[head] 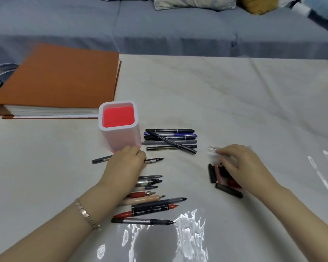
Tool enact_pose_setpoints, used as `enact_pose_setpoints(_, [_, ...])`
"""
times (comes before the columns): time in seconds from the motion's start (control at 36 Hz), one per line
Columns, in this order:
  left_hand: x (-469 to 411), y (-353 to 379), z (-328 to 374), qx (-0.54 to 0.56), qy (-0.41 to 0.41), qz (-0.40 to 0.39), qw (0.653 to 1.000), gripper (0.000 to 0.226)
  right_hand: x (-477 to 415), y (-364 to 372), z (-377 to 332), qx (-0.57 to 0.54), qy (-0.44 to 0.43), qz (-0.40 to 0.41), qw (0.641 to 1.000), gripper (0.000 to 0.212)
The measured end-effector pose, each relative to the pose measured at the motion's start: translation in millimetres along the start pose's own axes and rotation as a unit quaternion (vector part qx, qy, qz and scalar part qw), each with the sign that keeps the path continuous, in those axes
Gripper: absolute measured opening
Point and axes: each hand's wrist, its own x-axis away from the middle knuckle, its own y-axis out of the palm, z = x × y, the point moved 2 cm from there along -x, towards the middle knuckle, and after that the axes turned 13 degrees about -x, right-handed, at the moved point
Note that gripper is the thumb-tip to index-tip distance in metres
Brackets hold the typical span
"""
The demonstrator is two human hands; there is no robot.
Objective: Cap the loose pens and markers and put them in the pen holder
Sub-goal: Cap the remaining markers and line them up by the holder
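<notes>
A white pen holder (119, 137) with a red inside stands near the table's middle, with nothing showing inside it. My left hand (125, 163) lies over a thin uncapped black pen (153, 160), fingers curled on it. Below my left hand lies a row of several uncapped pens and markers (151, 203), tips pointing right. A pile of capped pens (170, 140) sits to the right of the holder. My right hand (239, 165) pinches a clear cap (212, 149) above a cluster of loose black and red caps (222, 180).
A thick orange binder (59, 82) lies at the table's back left, behind the holder. A blue-grey sofa (178, 29) with cushions runs along the far edge. The cloth-covered table (235, 103) has a glossy sheet with glare at the front.
</notes>
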Motion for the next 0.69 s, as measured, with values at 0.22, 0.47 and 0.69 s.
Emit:
enact_pose_setpoints(0.22, [5,-26,26,0.174,-0.056,0.024,0.983,0.017,29,-29,27,0.015,0.105,-0.023,0.994,0.014])
enact_pose_setpoints(0.47, [16,-45,31,0.216,-0.047,0.058,0.974,0.025,14,-13,25,0.043,0.105,-0.026,0.993,0.015])
enact_pose_setpoints(0.69, [25,-41,23,0.243,-0.061,0.031,0.968,0.022,1,-8,22,0.059,0.116,-0.041,0.991,0.016])
